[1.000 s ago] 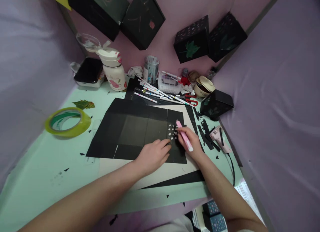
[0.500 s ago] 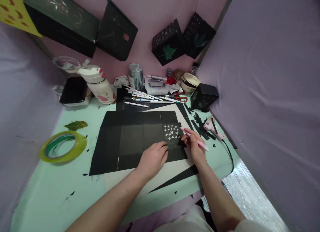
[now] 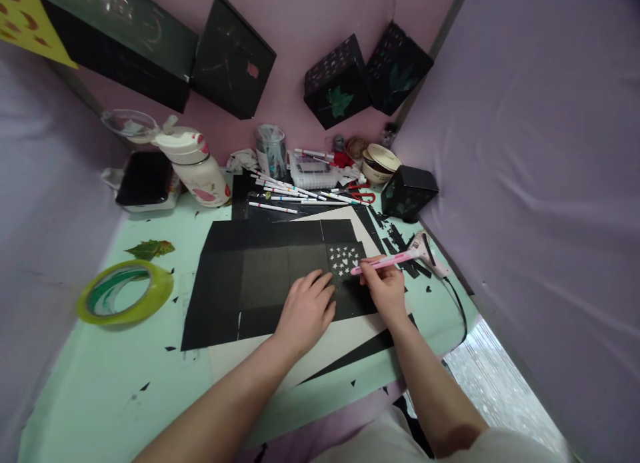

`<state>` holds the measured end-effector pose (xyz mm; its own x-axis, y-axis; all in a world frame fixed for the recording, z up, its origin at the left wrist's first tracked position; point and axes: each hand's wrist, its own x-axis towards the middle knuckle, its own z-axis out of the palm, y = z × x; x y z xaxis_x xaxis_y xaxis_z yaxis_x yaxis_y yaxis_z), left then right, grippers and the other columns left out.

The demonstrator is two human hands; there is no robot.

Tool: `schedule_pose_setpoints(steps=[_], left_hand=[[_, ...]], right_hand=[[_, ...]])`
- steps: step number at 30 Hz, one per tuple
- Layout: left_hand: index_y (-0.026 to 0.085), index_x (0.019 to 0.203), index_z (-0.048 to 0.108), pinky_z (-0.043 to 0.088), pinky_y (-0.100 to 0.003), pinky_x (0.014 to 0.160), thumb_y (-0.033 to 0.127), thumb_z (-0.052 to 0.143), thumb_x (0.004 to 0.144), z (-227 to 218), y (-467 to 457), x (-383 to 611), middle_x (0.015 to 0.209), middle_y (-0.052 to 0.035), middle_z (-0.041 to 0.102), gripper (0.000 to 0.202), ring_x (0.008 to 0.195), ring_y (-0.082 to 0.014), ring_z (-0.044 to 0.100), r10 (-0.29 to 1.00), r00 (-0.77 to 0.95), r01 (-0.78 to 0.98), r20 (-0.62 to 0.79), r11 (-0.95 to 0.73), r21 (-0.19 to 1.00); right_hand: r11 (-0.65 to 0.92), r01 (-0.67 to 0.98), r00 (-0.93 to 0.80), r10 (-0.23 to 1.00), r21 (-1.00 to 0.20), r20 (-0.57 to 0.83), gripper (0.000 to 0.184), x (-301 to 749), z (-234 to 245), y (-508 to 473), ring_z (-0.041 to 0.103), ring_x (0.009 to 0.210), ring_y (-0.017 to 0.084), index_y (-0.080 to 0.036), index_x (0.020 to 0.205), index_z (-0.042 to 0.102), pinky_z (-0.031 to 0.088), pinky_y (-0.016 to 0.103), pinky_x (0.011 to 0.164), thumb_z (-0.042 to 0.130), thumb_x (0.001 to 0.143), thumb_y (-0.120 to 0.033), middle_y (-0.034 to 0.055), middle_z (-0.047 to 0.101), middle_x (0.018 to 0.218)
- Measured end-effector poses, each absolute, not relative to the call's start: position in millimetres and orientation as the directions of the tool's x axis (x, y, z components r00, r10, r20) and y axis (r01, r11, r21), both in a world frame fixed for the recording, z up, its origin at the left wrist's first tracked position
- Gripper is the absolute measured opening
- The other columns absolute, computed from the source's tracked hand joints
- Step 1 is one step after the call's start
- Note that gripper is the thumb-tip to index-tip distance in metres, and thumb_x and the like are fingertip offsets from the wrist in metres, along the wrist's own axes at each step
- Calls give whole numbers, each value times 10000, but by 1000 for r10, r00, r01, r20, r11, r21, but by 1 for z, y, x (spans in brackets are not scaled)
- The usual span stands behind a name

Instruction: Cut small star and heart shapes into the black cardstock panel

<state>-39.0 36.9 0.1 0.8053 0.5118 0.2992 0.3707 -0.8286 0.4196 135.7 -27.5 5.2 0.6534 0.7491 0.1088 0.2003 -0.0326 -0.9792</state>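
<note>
Single head-worn view, looking forward and steeply down, close over the green surface, both hands at centre, walls and far corner at top

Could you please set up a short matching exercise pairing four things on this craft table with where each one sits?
Things:
1. pink craft knife
2. tape roll
3. water bottle
4. left hand

Places:
A. flat on the black card
B. at the table's left side
C. in the right hand
D. at the back left, by the black tray

Pairs: 1-C, 2-B, 3-D, 4-A
</note>
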Motion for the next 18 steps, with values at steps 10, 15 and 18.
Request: schedule_pose_setpoints(steps=[10,15,18], left_hand=[[150,1108,639,375,-460,1042,190,548,891,-4,38,-38,1276,-80,604,239,1253,-283,452,517,823,399,235,-821,407],[156,1115,634,372,-466,1044,193,544,893,-4,38,-38,1275,-79,604,242,1255,-285,451,518,824,402,227,-819,410],[160,1115,632,370,-469,1047,187,549,890,-5,38,-38,1278,-79,602,242,1260,-285,446,519,824,397,229,-816,420]], right_hand=[[-128,419,558,818,-899,143,69,126,-2,-16,599,659,158,-207,760,577,456,257,612,585,817,-246,-21,619,691],[-122,495,535,823,-861,191,106,123,-9,-16,586,617,156,-206,732,571,441,254,583,582,820,-264,-16,619,653],[-134,522,522,831,-843,191,111,123,-9,-17,578,591,152,-206,736,575,433,253,569,584,824,-273,-16,620,640]])
